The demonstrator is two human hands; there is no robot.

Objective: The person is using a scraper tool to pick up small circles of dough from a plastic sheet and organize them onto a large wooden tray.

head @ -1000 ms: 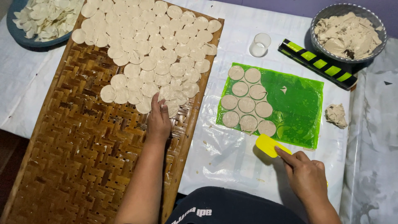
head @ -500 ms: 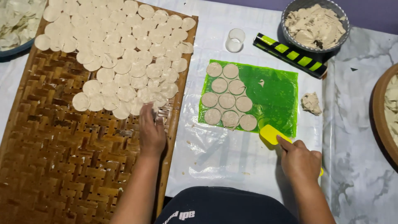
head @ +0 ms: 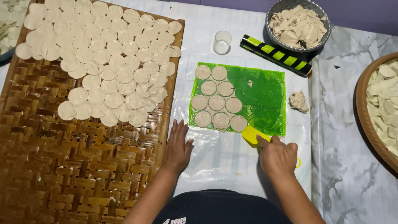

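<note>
My right hand [head: 278, 157] grips a yellow plastic scraper [head: 251, 135], its blade at the near edge of a green plastic sheet [head: 265, 95]. Several round, flat dough discs [head: 217, 102] lie in rows on the sheet's left half. My left hand [head: 177, 145] rests flat, fingers apart, on the clear plastic table cover beside the right rim of a woven bamboo tray [head: 62, 166]. Many more dough discs [head: 103, 62] cover the far half of that tray.
A metal bowl of dough scraps [head: 299, 25] stands at the back right, with a black and yellow-green striped roller [head: 275, 54] in front of it. A small clear cup [head: 222, 42], a dough lump [head: 299, 101], and a round tray of discs [head: 381, 103] sit nearby.
My left hand has come off the bamboo tray and now lies flat on the table cover beside it. The view shifted right. The right hand still holds the scraper at the sheet's edge.
</note>
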